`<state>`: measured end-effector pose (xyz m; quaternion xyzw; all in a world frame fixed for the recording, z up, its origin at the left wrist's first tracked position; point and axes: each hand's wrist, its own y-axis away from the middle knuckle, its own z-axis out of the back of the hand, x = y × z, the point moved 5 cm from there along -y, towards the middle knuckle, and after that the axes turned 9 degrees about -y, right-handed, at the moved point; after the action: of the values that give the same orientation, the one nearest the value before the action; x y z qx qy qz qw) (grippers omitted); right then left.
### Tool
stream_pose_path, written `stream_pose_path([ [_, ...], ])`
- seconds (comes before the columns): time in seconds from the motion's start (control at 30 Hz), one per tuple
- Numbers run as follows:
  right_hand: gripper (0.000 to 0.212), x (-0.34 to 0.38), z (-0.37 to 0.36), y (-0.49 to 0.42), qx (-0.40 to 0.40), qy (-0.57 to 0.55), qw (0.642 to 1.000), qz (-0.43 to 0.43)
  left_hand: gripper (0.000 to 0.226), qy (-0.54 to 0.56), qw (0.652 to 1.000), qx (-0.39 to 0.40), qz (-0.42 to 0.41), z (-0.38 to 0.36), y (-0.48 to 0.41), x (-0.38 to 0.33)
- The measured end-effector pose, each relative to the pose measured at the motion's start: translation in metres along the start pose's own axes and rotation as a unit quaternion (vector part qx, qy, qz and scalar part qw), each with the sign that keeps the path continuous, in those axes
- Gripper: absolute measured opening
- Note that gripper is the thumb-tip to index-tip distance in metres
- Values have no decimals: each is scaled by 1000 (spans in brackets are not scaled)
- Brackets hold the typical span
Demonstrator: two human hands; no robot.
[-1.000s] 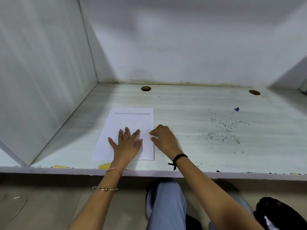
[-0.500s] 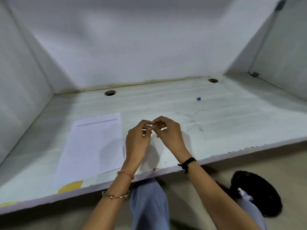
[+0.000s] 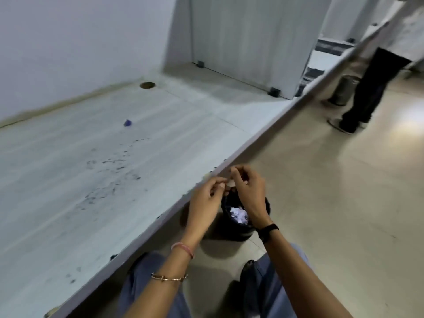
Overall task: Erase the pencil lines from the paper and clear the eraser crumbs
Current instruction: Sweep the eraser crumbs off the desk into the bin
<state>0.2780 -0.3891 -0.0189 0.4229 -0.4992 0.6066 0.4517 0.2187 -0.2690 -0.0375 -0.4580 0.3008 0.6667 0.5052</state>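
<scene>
My left hand and my right hand meet fingertip to fingertip just past the desk's front edge, above a black bin on the floor. Both pinch a small whitish piece; blur hides what it is. Dark eraser crumbs lie scattered across the pale desk top, left of my hands. A tiny blue bit rests farther back on the desk. The paper is out of view.
Crumpled white scraps fill the black bin. A white divider panel closes the desk's right end. A cable hole sits near the back wall. A person in dark trousers stands by a metal bin on the floor.
The view has swung right, away from the paper. My hands left the sheet, came together pinching the small piece, and moved off the desk edge to above the black bin.
</scene>
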Motion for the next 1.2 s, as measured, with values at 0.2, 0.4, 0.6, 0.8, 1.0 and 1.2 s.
stream_pose_path([
  [0.2,12,-114,64,-27,-78,54,987,-130,20,13,990,116,79,-102,-54,57],
  [0.4,20,-265,96,-39,-70,87,941,-321,18,28,971,140,193,-185,-103,138],
  [0.6,51,-385,100,-27,-114,103,871,-467,14,16,952,159,261,-226,-121,211],
  [0.8,50,-458,77,-20,-181,13,834,-522,22,-1,938,177,298,-237,-117,260],
  [1.0,20,-468,66,-35,-154,11,839,-521,26,-20,931,183,315,-222,-103,277],
  [1.2,17,-414,64,-31,-149,-11,856,-496,26,-12,943,150,298,-189,-94,247],
])
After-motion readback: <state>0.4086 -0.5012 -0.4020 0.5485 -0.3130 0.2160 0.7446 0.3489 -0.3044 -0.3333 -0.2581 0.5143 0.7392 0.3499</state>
